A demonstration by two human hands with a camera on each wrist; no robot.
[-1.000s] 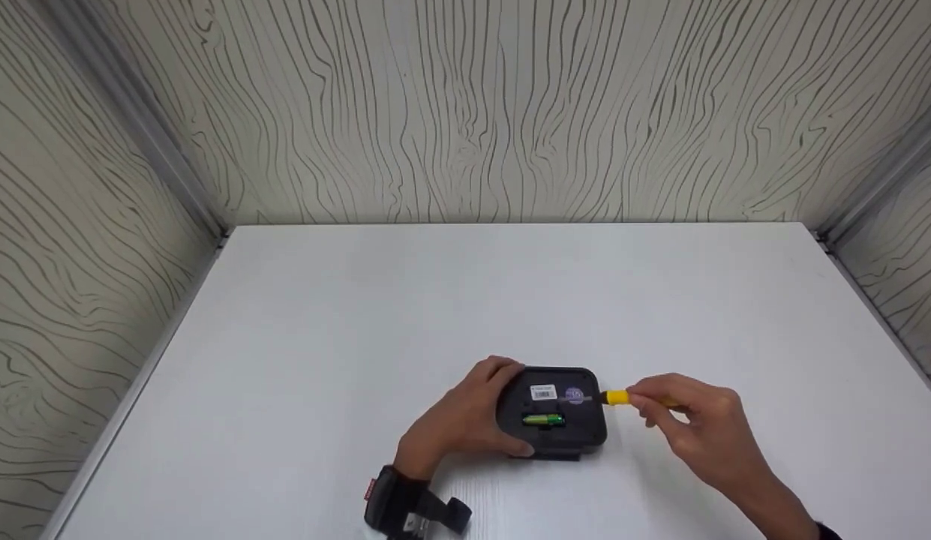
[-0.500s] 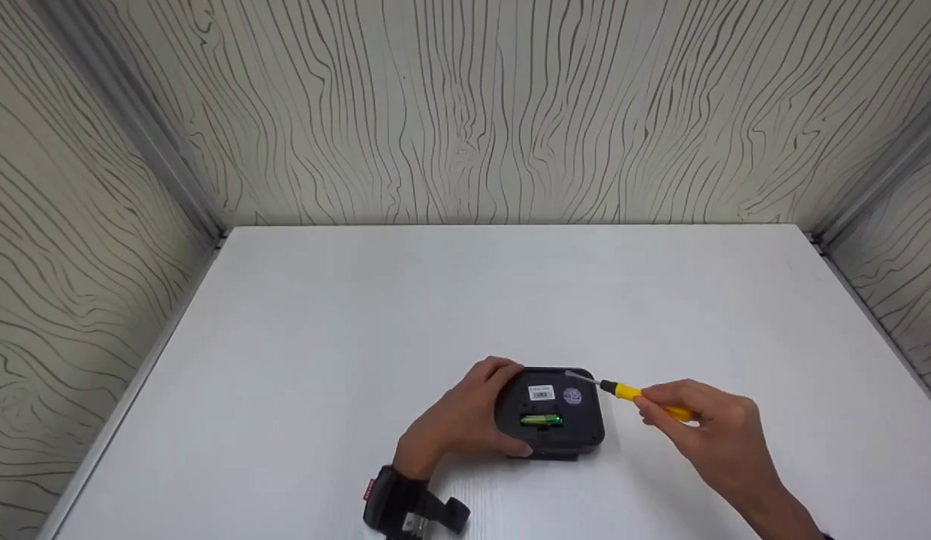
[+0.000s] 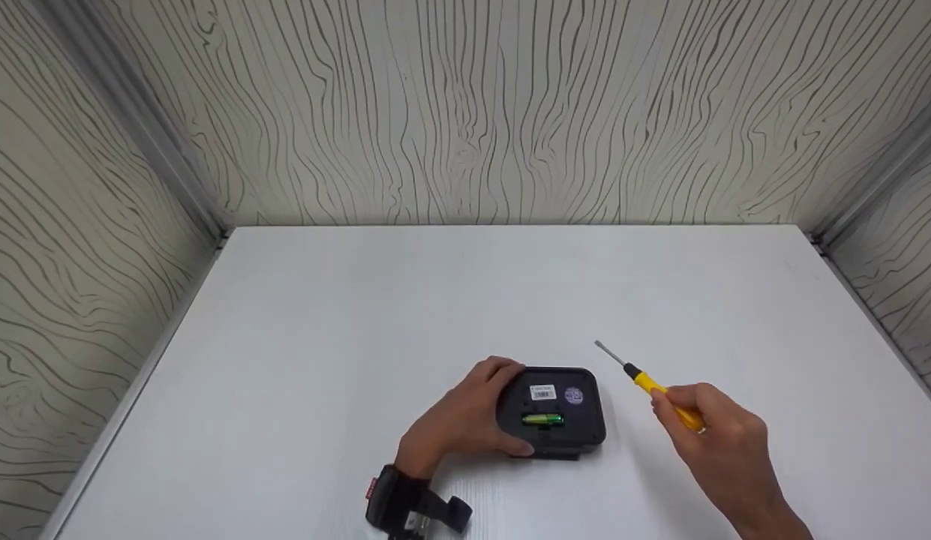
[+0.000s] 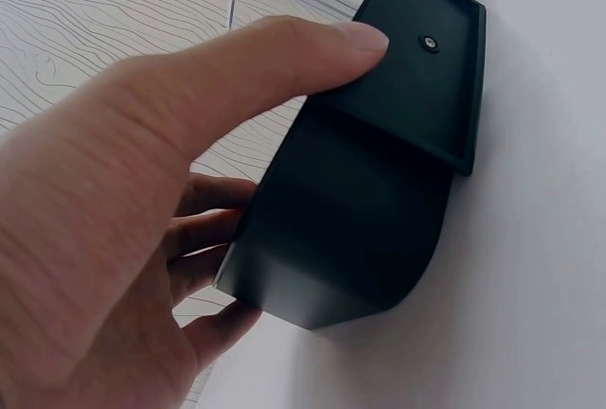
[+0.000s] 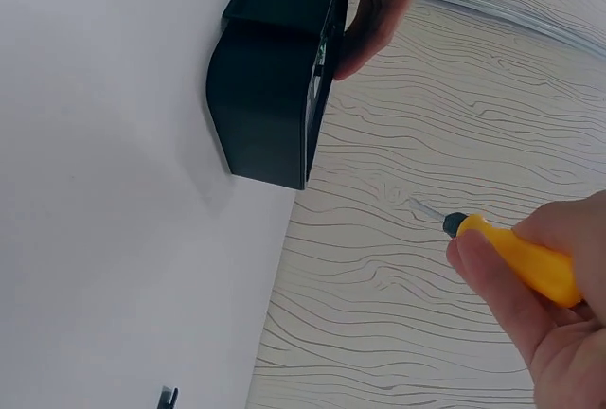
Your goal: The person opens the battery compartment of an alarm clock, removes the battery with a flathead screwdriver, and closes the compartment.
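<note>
My left hand (image 3: 469,420) grips the left side of a black box-shaped device (image 3: 585,424) on the table. Its upturned face carries a white barcode label (image 3: 542,392), a round purple sticker (image 3: 574,395) and a green battery (image 3: 544,419) in an uncovered slot. In the left wrist view, the thumb (image 4: 350,49) lies on a raised flat part of the device with a screw (image 4: 429,43) in it. Right of the device, my right hand (image 3: 724,439) pinches a yellow-handled screwdriver (image 3: 645,380). The blade points up and left, apart from the device.
A white table (image 3: 345,315) lies beneath, bounded by a wood-grain patterned back panel (image 3: 465,112) and side panels. Grey metal rails (image 3: 150,142) run along the corners. A black strap with a camera mount (image 3: 405,502) sits on the left wrist.
The screwdriver's blade has come away from over the device, swinging up and outward. My right hand has shifted slightly right. The left hand and device stay in place.
</note>
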